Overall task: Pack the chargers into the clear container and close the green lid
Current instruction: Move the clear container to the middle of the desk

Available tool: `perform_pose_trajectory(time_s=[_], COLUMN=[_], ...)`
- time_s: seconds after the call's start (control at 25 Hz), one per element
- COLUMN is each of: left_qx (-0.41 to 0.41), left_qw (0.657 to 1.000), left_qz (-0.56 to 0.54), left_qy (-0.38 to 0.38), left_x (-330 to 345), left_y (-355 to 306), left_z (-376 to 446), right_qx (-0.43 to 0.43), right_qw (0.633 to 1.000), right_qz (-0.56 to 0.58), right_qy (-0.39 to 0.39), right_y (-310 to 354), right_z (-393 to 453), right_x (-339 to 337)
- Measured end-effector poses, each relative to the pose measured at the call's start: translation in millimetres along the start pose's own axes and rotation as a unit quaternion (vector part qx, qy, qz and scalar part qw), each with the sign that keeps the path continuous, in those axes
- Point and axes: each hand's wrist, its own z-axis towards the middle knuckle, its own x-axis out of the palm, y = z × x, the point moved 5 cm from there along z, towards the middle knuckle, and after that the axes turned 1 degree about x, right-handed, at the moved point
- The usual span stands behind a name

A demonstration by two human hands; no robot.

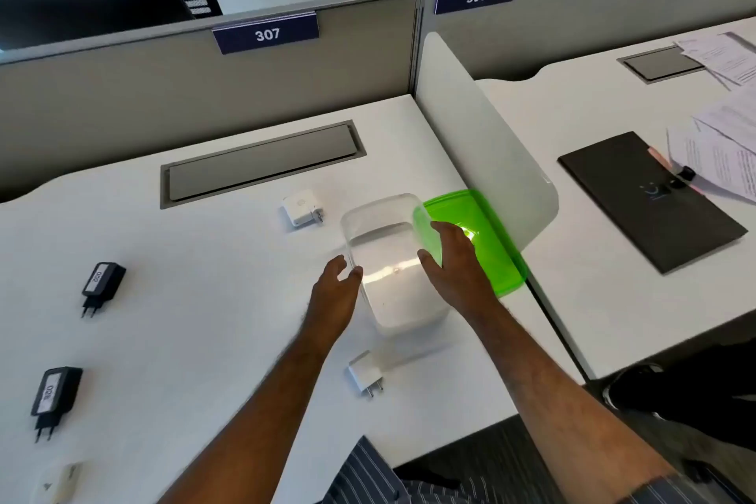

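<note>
The clear container (388, 311) stands open and empty near the desk's right edge. My left hand (337, 282) grips its left wall with curled fingers. At its right wall is my right hand (454, 258), thumb inside the rim and fingers outside, resting on the edge of the green lid (491, 241). The lid lies tilted against the container's right side. One white charger (302, 209) lies just left of the container, and another white charger (365, 374) lies in front of it. Two black chargers (102, 280) (57, 391) lie far left. A pale, blurred charger (65, 481) shows at the bottom left.
A white divider panel (491, 143) rises right behind the lid. A grey cable hatch (262, 164) is set into the white desk (204, 299) at the back. The neighbouring desk holds a dark folder (638, 196) and papers (720, 143).
</note>
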Motion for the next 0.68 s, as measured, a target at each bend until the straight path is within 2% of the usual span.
perform_pose_trajectory(time_s=[0.16,0.4,0.68], left_qx=[0.013,0.012,0.036], left_qw=[1.0,0.999,0.998], left_qz=[-0.004,-0.035,-0.059], left_qy=[0.019,0.027,0.001], left_x=[9.4,9.5,-14.5], left_y=[-5.5,-7.1,-12.6], left_z=[-0.8,-1.7,-6.5], right_qx=[0.069,0.068,0.043], right_qw=[0.996,0.996,0.997], right_qz=[0.026,0.045,0.059], right_qy=[0.056,0.036,0.028], right_y=[-16.6,-22.1,1.7], right_z=[0.0,-0.3,5.0], right_x=[2.2,-4.0,-7.2])
